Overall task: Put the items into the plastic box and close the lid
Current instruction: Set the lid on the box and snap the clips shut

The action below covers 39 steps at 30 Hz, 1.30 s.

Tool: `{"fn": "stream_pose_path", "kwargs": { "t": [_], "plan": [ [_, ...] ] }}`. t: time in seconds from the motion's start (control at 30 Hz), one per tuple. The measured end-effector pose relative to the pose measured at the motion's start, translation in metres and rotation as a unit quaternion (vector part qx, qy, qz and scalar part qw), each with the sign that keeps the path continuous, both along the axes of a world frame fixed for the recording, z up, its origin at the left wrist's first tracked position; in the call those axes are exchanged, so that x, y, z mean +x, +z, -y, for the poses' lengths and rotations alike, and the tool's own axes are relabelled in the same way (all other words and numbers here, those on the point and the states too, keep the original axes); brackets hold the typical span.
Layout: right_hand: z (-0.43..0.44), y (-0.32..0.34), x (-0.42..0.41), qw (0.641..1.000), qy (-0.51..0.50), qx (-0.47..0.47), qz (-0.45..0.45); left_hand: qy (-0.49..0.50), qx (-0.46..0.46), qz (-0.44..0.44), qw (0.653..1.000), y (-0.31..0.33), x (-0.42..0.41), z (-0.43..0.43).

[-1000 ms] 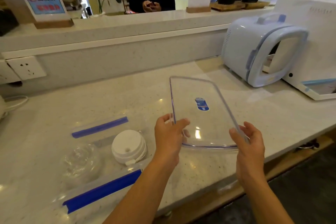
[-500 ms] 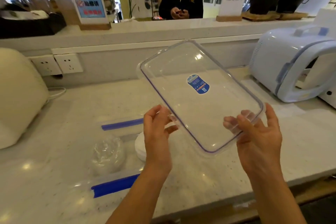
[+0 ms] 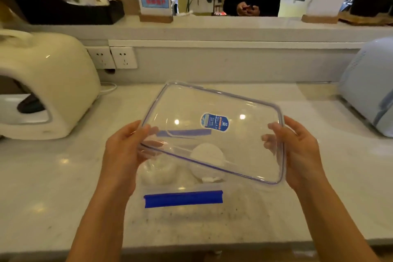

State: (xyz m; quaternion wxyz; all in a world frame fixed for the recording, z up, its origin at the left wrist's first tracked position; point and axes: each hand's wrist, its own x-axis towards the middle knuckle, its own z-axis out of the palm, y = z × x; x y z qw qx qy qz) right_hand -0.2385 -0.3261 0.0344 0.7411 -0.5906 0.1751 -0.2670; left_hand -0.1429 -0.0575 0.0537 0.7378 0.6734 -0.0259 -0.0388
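Observation:
I hold a clear plastic lid [image 3: 234, 112] with a blue seal line and a blue sticker, tilted above the counter. My left hand [image 3: 125, 151] grips its left short edge and my right hand [image 3: 297, 151] grips its right short edge. Under the lid lies a clear plastic box; its blue clasp [image 3: 182, 199] shows near me and another blue clasp [image 3: 185, 133] shows through the lid. Inside the box sit a stack of white round lids [image 3: 207, 162] and a bundle of clear plastic [image 3: 158, 173].
A cream appliance [image 3: 42, 83] stands at the left of the white counter [image 3: 53, 187], a pale blue appliance [image 3: 370, 89] at the right. Wall sockets [image 3: 114, 57] are behind. A raised ledge [image 3: 212, 27] carries signs; a person stands beyond it.
The lid has been swung leftward and turned from lengthwise to crosswise, and now hovers over the box with the items. My view has shifted left.

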Motion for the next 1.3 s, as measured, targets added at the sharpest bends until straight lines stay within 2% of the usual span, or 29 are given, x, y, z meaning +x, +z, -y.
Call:
{"fn": "stream_pose_path", "kwargs": {
  "t": [0.1, 0.17, 0.27, 0.37, 0.57, 0.73, 0.87, 0.97, 1.03, 1.1, 1.2, 1.3],
  "plan": [
    [-0.011, -0.01, 0.017, 0.999, 0.014, -0.028, -0.035, 0.063, 0.089, 0.058, 0.992, -0.008, -0.011, -0.009],
    [-0.016, -0.014, 0.028, 0.997, 0.044, -0.038, -0.044, 0.071, 0.112, 0.089, 0.987, -0.014, -0.019, -0.019],
    [-0.022, -0.019, 0.041, 0.992, 0.112, -0.037, -0.054, 0.075, 0.094, 0.073, 0.99, -0.022, -0.026, -0.033],
    [-0.026, -0.028, 0.052, 0.983, 0.154, -0.046, -0.093, 0.084, 0.124, 0.028, 0.988, -0.04, -0.026, -0.042],
    [-0.029, -0.038, 0.068, 0.972, 0.159, -0.075, -0.153, 0.033, 0.131, -0.016, 0.991, -0.063, -0.027, -0.045],
    [-0.029, -0.045, 0.067, 0.967, 0.161, -0.089, -0.177, 0.017, 0.157, 0.009, 0.987, -0.073, -0.024, -0.043],
    [-0.033, -0.045, 0.061, 0.962, 0.162, -0.107, -0.193, 0.018, 0.134, -0.007, 0.991, -0.078, -0.022, -0.046],
    [-0.038, -0.043, 0.058, 0.951, 0.125, -0.164, -0.23, 0.022, 0.175, -0.006, 0.984, -0.077, -0.024, -0.046],
    [-0.041, -0.043, 0.056, 0.935, 0.091, -0.238, -0.248, 0.04, 0.245, 0.028, 0.968, -0.072, -0.023, -0.046],
    [-0.044, -0.038, 0.054, 0.928, 0.096, -0.279, -0.226, 0.033, 0.325, 0.1, 0.94, -0.066, -0.016, -0.043],
    [-0.048, -0.032, 0.053, 0.914, 0.142, -0.306, -0.226, -0.014, 0.48, 0.204, 0.853, -0.058, 0.006, -0.033],
    [-0.046, -0.036, 0.057, 0.873, 0.157, -0.373, -0.273, -0.068, 0.574, 0.227, 0.784, -0.06, 0.029, -0.021]
  ]
}}
